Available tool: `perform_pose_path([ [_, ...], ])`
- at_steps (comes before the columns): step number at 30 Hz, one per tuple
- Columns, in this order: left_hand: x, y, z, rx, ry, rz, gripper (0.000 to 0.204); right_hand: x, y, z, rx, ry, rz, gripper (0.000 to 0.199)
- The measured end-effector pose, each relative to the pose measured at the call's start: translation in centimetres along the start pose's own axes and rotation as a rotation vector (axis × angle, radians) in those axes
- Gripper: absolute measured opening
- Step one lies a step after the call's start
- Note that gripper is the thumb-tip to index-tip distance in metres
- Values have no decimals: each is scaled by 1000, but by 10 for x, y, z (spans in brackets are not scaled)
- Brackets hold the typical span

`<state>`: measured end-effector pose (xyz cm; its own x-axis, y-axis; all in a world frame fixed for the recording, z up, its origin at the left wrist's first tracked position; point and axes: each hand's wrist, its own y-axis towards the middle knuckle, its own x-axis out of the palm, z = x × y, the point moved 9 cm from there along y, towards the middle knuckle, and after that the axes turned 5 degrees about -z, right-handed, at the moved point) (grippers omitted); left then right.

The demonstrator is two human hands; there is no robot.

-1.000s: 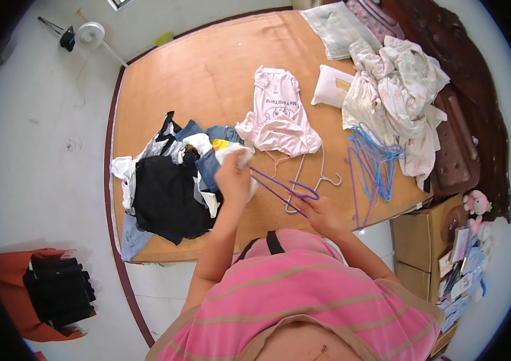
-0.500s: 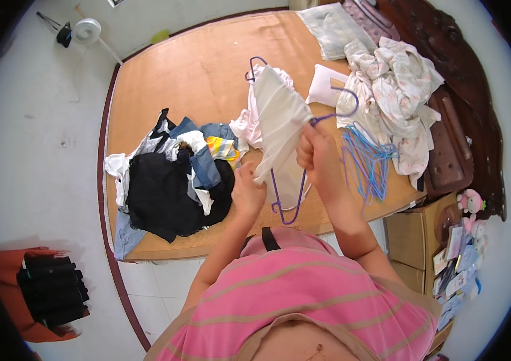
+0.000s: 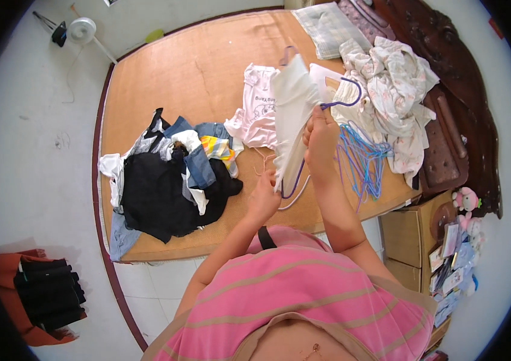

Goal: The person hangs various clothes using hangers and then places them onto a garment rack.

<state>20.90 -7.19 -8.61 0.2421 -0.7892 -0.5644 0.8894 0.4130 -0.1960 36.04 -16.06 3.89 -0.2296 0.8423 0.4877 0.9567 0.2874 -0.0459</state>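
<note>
Above the bed, a white garment [image 3: 293,111] hangs stretched along a purple clothes hanger [image 3: 344,103]. My right hand [image 3: 320,132] is closed around the hanger's neck, just below the hook, together with the cloth there. Lower and to the left, my left hand [image 3: 265,195] pinches the garment's bottom corner; the hanger's lower end is close by. A printed pale pink shirt [image 3: 260,99] lies just behind the white garment, partly covered by it. The garment's exact kind cannot be made out.
Left on the bed [image 3: 189,72] is a clothes heap with a large black piece [image 3: 153,195]. Right are blue and purple hangers [image 3: 364,159] and a crumpled floral cloth [image 3: 397,90]. A wooden cabinet [image 3: 405,237] stands right, and an orange-red container [image 3: 3,283] holds black things.
The white garment and hanger have swung right and turned, with both hands moving slightly right. The pink shirt behind shows more. My left hand is a little lower on the cloth's corner.
</note>
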Motion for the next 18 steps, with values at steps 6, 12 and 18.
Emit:
perform_pose_path([
  [6, 18, -2, 9, 33, -19, -92, 52, -15, -5, -16, -479, -640, 203, 29],
  [12, 21, -1, 3, -88, -426, -234, 57, -11, 11, 43, -89, -1052, -427, 23],
  [18, -95, -3, 48, 355, 263, 466, 67, 7, -31, 30, 61, -1215, -820, 24],
])
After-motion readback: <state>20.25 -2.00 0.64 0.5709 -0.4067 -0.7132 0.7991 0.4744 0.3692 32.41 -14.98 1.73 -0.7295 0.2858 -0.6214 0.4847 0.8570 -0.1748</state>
